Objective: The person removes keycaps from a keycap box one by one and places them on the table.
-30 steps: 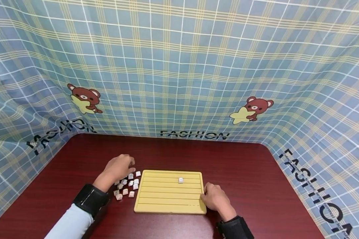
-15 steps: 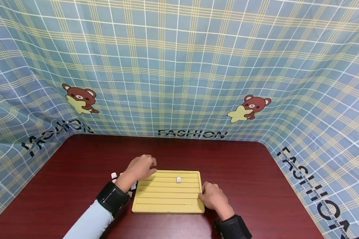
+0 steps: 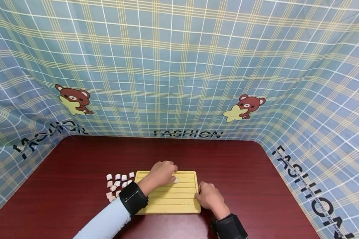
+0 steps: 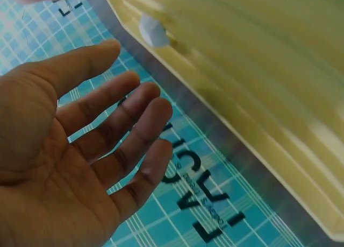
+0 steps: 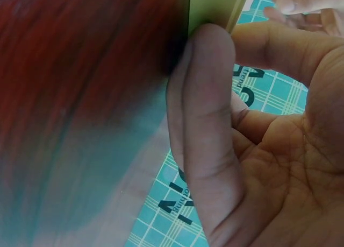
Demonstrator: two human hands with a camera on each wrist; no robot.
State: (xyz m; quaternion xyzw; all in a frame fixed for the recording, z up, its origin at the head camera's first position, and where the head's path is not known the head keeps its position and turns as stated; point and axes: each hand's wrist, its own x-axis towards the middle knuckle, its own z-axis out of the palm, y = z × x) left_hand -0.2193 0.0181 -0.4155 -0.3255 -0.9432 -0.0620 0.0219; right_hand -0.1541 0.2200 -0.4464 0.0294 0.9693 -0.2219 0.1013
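Note:
A yellow ridged board point(image 3: 170, 200) lies on the table, with one small white keycap point(image 3: 175, 180) on its upper part. My left hand point(image 3: 163, 172) is over the board, fingertips close by that keycap. In the left wrist view the left hand's fingers are loosely bent and hold nothing, and the keycap point(image 4: 153, 30) sits apart from them. My right hand point(image 3: 210, 196) is at the board's right edge. Thumb and fingers pinch that edge point(image 5: 215, 7) in the right wrist view.
Several loose white keycaps point(image 3: 124, 178) are scattered left of the board, some hidden behind the left forearm. The dark red table point(image 3: 257, 192) is bounded by a plaid curtain point(image 3: 179, 83) at the back and sides.
My left hand has moved right, from over the loose keycaps to the keycap on the board. The right hand keeps its hold at the board's edge. The head view has shifted slightly.

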